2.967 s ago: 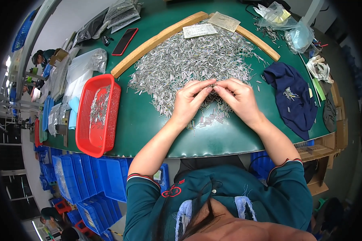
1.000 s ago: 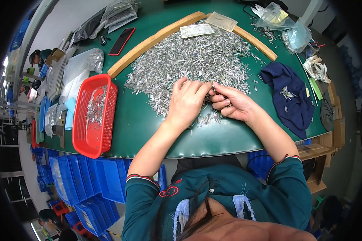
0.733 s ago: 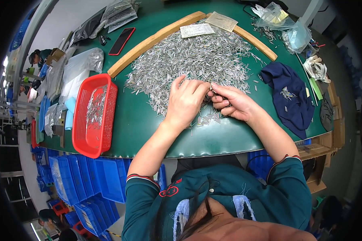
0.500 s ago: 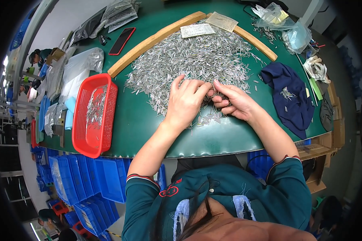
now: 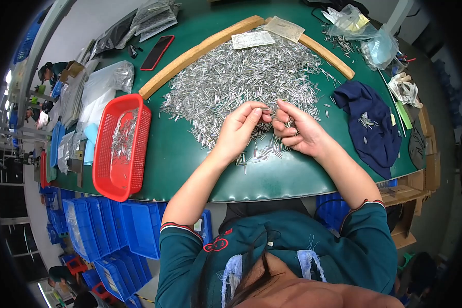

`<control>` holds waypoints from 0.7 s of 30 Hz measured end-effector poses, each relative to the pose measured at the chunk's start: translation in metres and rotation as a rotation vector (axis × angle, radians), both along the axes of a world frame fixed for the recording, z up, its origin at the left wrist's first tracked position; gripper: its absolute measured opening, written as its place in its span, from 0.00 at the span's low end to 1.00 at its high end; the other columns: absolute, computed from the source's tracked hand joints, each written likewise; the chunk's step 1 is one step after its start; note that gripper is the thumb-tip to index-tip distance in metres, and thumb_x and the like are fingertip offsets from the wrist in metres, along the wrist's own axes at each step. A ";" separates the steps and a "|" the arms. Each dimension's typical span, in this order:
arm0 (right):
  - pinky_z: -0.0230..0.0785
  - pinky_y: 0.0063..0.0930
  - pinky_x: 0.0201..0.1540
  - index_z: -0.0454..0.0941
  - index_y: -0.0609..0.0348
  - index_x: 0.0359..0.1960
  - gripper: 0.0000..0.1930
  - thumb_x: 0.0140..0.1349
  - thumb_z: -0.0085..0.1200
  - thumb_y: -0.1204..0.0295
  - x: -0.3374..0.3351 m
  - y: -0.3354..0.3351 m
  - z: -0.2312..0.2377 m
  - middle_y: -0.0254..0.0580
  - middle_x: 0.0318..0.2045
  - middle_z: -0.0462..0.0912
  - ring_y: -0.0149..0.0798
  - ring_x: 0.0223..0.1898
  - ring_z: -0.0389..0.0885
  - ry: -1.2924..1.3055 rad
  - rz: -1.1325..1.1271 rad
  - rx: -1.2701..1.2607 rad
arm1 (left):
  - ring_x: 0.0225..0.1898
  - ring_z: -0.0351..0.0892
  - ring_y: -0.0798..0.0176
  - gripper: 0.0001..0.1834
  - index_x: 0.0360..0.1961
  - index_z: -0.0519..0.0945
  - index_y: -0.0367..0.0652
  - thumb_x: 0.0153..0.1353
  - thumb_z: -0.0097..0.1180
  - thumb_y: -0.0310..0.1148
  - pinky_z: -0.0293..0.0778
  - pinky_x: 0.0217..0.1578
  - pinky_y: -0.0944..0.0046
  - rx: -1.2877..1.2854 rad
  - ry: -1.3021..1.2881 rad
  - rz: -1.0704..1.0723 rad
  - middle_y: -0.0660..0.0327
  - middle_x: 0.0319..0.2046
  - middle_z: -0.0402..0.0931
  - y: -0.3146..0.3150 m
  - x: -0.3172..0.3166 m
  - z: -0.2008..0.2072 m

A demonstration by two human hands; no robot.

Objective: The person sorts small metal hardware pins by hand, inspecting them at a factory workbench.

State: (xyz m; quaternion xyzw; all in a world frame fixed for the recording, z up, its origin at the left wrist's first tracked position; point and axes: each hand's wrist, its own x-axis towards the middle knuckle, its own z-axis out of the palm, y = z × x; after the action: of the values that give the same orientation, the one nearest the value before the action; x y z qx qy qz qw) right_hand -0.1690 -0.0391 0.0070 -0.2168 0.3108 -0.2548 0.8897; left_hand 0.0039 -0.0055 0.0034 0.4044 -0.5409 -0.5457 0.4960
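A large heap of small silvery metal pins (image 5: 231, 72) covers the middle of the green table. At its near edge, my left hand (image 5: 239, 127) pinches a metal pin between thumb and fingertips. Close beside it, my right hand (image 5: 304, 131) is curled, palm partly up, around a few more pins (image 5: 291, 123). The fingertips of the two hands nearly meet; how many pins the right fingers hold cannot be made out. Several loose pins (image 5: 267, 152) lie on the table just below my hands.
A red perforated basket (image 5: 100, 154) with pins stands at left. Wooden strips (image 5: 200, 49) and paper slips (image 5: 252, 39) border the heap's far side. A red-edged phone (image 5: 157, 53) lies beyond. At right is a dark blue cloth (image 5: 367, 133) with pins on it. Blue crates (image 5: 138, 226) stand below.
My left hand has turned, its fingers drawing together into a pinch on a pin. My right fingers have opened a little, showing pins inside.
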 end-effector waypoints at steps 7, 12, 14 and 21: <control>0.38 0.09 0.07 0.65 0.50 0.20 0.20 0.65 0.38 0.52 -0.007 -0.002 -0.002 0.22 0.10 0.53 0.18 0.10 0.48 -0.373 0.037 0.114 | 0.36 0.73 0.70 0.13 0.41 0.71 0.40 0.65 0.43 0.38 0.72 0.40 0.67 0.313 0.420 -0.172 0.63 0.33 0.72 -0.004 0.010 0.001; 0.39 0.09 0.08 0.69 0.52 0.25 0.18 0.64 0.40 0.53 -0.006 0.001 0.000 0.22 0.12 0.58 0.17 0.11 0.50 -0.334 0.025 0.085 | 0.34 0.73 0.71 0.12 0.41 0.71 0.41 0.65 0.43 0.38 0.72 0.39 0.68 0.315 0.444 -0.202 0.65 0.32 0.72 -0.004 0.010 0.000; 0.40 0.08 0.09 0.68 0.53 0.25 0.17 0.65 0.40 0.55 0.002 0.005 0.007 0.23 0.14 0.58 0.16 0.13 0.51 -0.046 -0.091 0.041 | 0.32 0.74 0.71 0.12 0.39 0.72 0.40 0.66 0.42 0.37 0.72 0.37 0.69 0.269 0.302 -0.095 0.65 0.30 0.73 -0.003 0.008 -0.001; 0.41 0.09 0.14 0.72 0.56 0.34 0.12 0.59 0.53 0.60 0.003 0.008 -0.001 0.21 0.17 0.64 0.15 0.15 0.53 0.159 -0.120 -0.322 | 0.25 0.75 0.69 0.08 0.35 0.75 0.39 0.63 0.44 0.30 0.68 0.35 0.70 -0.253 -0.594 0.118 0.63 0.21 0.76 0.003 -0.003 0.000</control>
State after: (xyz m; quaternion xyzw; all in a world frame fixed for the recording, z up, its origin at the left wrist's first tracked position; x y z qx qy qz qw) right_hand -0.1660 -0.0307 0.0064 -0.3571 0.3476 -0.3359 0.7992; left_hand 0.0012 -0.0029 0.0037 0.5116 -0.7011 -0.3028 0.3937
